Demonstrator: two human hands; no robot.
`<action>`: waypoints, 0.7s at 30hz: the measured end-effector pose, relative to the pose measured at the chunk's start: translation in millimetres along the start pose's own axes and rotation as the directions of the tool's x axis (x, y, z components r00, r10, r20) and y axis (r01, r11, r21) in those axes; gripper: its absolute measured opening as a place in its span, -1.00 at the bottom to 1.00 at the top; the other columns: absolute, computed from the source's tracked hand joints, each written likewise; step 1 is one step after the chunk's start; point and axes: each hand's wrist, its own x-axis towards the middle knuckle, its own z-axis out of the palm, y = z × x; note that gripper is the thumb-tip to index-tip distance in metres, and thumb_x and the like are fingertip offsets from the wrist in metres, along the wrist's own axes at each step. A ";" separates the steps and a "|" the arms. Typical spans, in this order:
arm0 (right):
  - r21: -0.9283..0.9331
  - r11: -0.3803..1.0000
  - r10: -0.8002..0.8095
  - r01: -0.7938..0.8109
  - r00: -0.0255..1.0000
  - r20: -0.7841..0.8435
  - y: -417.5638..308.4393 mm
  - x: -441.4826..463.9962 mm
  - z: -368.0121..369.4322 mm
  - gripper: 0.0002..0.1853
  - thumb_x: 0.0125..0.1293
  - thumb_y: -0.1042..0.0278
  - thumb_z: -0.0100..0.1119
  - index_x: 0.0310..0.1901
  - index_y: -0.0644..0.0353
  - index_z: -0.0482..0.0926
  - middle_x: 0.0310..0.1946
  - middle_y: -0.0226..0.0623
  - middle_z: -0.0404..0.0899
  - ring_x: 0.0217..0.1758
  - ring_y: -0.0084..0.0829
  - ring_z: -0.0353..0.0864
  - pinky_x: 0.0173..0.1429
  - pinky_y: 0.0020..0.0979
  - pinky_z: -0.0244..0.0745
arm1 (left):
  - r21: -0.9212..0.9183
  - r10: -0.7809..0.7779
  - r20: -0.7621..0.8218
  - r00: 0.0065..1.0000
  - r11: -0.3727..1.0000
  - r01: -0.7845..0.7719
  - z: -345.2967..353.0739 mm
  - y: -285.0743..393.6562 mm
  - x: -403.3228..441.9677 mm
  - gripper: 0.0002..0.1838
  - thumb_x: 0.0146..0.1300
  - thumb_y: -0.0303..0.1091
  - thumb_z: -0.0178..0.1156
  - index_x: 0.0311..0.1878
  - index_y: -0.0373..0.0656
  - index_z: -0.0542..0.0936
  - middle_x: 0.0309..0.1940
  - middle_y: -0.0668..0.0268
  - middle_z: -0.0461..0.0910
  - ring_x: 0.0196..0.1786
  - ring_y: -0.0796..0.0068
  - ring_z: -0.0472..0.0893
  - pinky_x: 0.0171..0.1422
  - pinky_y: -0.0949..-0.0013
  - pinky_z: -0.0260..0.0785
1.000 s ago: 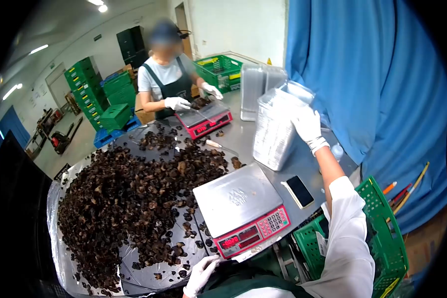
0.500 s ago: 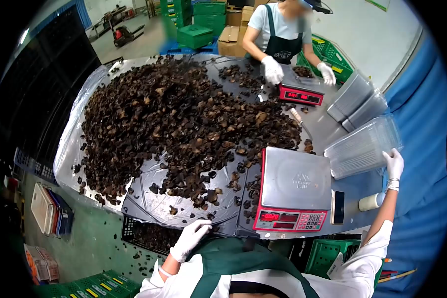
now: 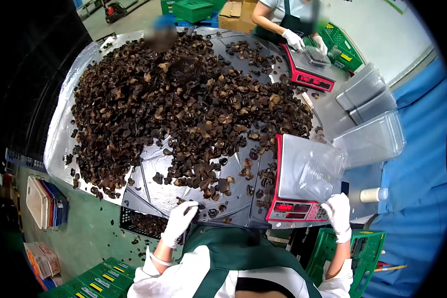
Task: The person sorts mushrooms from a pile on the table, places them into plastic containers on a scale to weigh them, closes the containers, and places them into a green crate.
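Note:
My right hand (image 3: 338, 214), in a white glove, grips the near edge of a clear plastic box (image 3: 317, 183). The box lies over the steel plate of a red digital scale (image 3: 289, 169); whether it rests fully on the plate I cannot tell. My left hand (image 3: 180, 222), also gloved, is at the table's front edge with fingers stretched out and thumb apart. Just beyond it are loose pieces of dark dried fungus (image 3: 212, 212), part of a large heap of dried fungus (image 3: 179, 107).
Stacked clear boxes (image 3: 375, 139) stand right of the scale, beside a white bottle (image 3: 373, 194) and a partly hidden phone (image 3: 344, 187). Across the table, a gloved co-worker handles a box at a second red scale (image 3: 310, 79). A green crate (image 3: 370, 253) stands below right.
My right hand has moved from the box stack toward me, bringing a clear box over the scale. My left hand has shifted slightly left and up. The view has turned somewhat.

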 end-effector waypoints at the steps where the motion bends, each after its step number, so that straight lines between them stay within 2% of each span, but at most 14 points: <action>1: 0.024 0.999 0.046 -0.046 0.999 -0.014 -9.8 -2.1 -4.1 -0.73 0.00 0.18 0.37 -0.31 0.14 0.60 -0.32 -0.21 0.54 -0.05 -0.16 0.51 0.24 -0.13 0.29 | 0.043 0.019 -0.015 1.000 0.999 -0.018 -5.4 -8.9 4.3 -0.78 0.27 -0.38 0.19 -0.07 -0.26 0.62 -0.21 0.21 0.66 -0.16 0.44 0.63 -0.01 0.43 0.44; 4: 0.017 0.991 0.133 -0.132 0.989 -0.059 -47.1 1.7 -18.7 -0.60 -0.02 0.19 0.41 -0.14 0.19 0.63 -0.17 -0.13 0.59 0.02 -0.16 0.53 0.19 -0.19 0.36 | 0.129 0.115 -0.074 0.991 0.986 -0.105 -15.2 -21.6 19.8 -0.80 0.23 -0.40 0.21 -0.11 -0.25 0.63 -0.22 0.14 0.64 -0.14 0.26 0.64 0.01 0.35 0.44; 6: 0.435 0.845 0.400 -0.311 0.908 -0.127 -80.9 14.4 -21.4 -0.66 0.02 0.29 0.38 -0.14 0.20 0.64 -0.19 -0.15 0.60 -0.07 -0.16 0.57 0.09 -0.24 0.44 | 0.248 0.340 -0.094 0.936 0.919 -0.308 -14.5 -24.8 39.0 -0.81 0.22 -0.41 0.20 -0.12 -0.23 0.63 -0.22 0.11 0.64 -0.14 0.19 0.63 0.02 0.31 0.45; 7: 0.449 0.850 0.358 -0.277 0.928 -0.106 -97.2 25.2 -14.8 -0.73 0.03 0.40 0.35 -0.18 0.21 0.65 -0.24 -0.17 0.62 -0.15 -0.19 0.60 0.02 -0.29 0.47 | 0.397 0.417 -0.075 0.906 0.846 -0.357 -13.9 -24.6 47.0 -0.75 0.19 -0.40 0.22 -0.06 -0.18 0.62 -0.17 0.12 0.62 -0.12 0.14 0.61 0.01 0.27 0.45; 8: 0.495 0.830 0.332 -0.258 0.941 -0.066 -122.4 43.6 -9.2 -0.77 0.03 0.43 0.34 -0.21 0.19 0.66 -0.28 -0.18 0.64 -0.16 -0.20 0.60 0.02 -0.29 0.47 | 0.391 0.420 -0.064 0.905 0.845 -0.365 -11.7 -23.0 55.9 -0.75 0.19 -0.40 0.22 -0.06 -0.18 0.62 -0.17 0.12 0.62 -0.12 0.14 0.61 0.01 0.27 0.45; 9: 0.584 0.780 0.278 -0.225 0.961 -0.001 -140.4 56.7 6.5 -0.78 0.08 0.43 0.33 -0.19 0.19 0.66 -0.28 -0.18 0.64 -0.16 -0.21 0.61 0.01 -0.30 0.48 | 0.481 0.486 -0.018 0.874 0.770 -0.419 -7.5 -19.7 64.3 -0.71 0.17 -0.38 0.23 -0.02 -0.16 0.60 -0.13 0.14 0.61 -0.10 0.14 0.59 0.01 0.26 0.45; 11: 0.713 0.699 0.122 -0.052 0.991 -0.047 -180.8 87.5 45.5 -0.77 0.16 0.38 0.31 -0.13 0.20 0.65 -0.23 -0.16 0.64 -0.15 -0.21 0.63 0.01 -0.32 0.49 | 0.581 0.559 0.095 0.824 0.641 -0.502 1.1 -13.4 75.4 -0.61 0.12 -0.33 0.26 0.05 -0.10 0.57 -0.02 0.17 0.56 -0.04 0.15 0.55 0.02 0.21 0.43; 13: 0.762 0.647 0.002 0.022 1.000 -0.030 -215.0 108.6 86.7 -0.55 0.17 0.32 0.29 0.13 0.11 0.53 0.05 -0.13 0.55 0.12 -0.20 0.54 0.22 -0.33 0.43 | 0.600 0.576 0.232 0.784 0.550 -0.581 2.0 -10.3 76.2 -0.63 0.11 -0.31 0.26 0.03 -0.06 0.58 -0.05 0.18 0.54 -0.11 0.19 0.53 -0.05 0.21 0.42; 14: 0.633 0.767 -0.108 0.106 0.994 -0.036 -225.5 111.9 110.2 -0.45 0.18 0.31 0.28 0.25 0.05 0.45 0.21 -0.11 0.43 0.27 -0.13 0.40 0.34 -0.28 0.31 | 0.601 0.556 0.301 0.774 0.520 -0.607 2.3 -16.2 75.1 -0.64 0.10 -0.32 0.27 0.02 -0.05 0.58 -0.06 0.19 0.53 -0.14 0.21 0.53 -0.09 0.22 0.42; 15: 0.573 0.814 -0.136 0.091 0.990 0.036 -238.2 115.2 122.3 -0.38 0.16 0.28 0.28 0.31 -0.03 0.38 0.31 -0.12 0.32 0.36 -0.10 0.28 0.39 -0.23 0.25 | 0.586 0.553 0.328 0.766 0.517 -0.624 0.2 -25.8 73.3 -0.65 0.10 -0.31 0.26 0.00 -0.05 0.58 -0.09 0.22 0.52 -0.19 0.22 0.52 -0.15 0.22 0.40; 16: 0.434 0.885 -0.201 0.167 0.979 0.033 -243.4 113.5 144.6 -0.35 0.14 0.26 0.25 0.32 -0.08 0.34 0.31 -0.18 0.30 0.28 -0.09 0.36 0.32 -0.24 0.34 | 0.569 0.539 0.348 0.767 0.529 -0.630 -4.4 -30.2 70.1 -0.69 0.11 -0.31 0.26 -0.05 -0.06 0.58 -0.12 0.25 0.52 -0.19 0.23 0.52 -0.16 0.21 0.40; 18: 0.378 0.913 -0.190 0.154 0.980 0.059 -249.5 108.1 156.3 -0.41 0.13 0.29 0.26 0.26 -0.08 0.42 0.17 -0.22 0.42 0.18 -0.18 0.43 0.23 -0.27 0.41 | 0.568 0.552 0.362 0.751 0.508 -0.648 -16.9 -44.1 63.8 -0.76 0.11 -0.31 0.25 -0.13 -0.08 0.58 -0.15 0.28 0.53 -0.20 0.24 0.52 -0.16 0.21 0.40; 20: 0.607 0.792 -0.019 0.069 0.996 -0.088 -246.5 96.9 165.6 -0.53 0.15 0.35 0.25 0.15 0.00 0.53 -0.04 -0.25 0.55 0.06 -0.25 0.51 0.10 -0.35 0.47 | 0.540 0.566 0.344 0.749 0.533 -0.651 -28.5 -52.4 57.3 -0.83 0.11 -0.30 0.26 -0.25 -0.10 0.59 -0.19 0.28 0.54 -0.20 0.24 0.53 -0.16 0.23 0.41; 21: 0.726 0.686 0.046 -0.037 0.999 0.008 -240.2 89.8 168.3 -0.55 0.19 0.36 0.23 0.16 0.02 0.52 -0.04 -0.26 0.56 0.02 -0.29 0.54 0.07 -0.37 0.49 | 0.511 0.574 0.309 0.758 0.572 -0.641 -32.4 -56.8 55.1 -0.85 0.11 -0.29 0.27 -0.29 -0.11 0.59 -0.22 0.28 0.54 -0.21 0.24 0.53 -0.17 0.24 0.41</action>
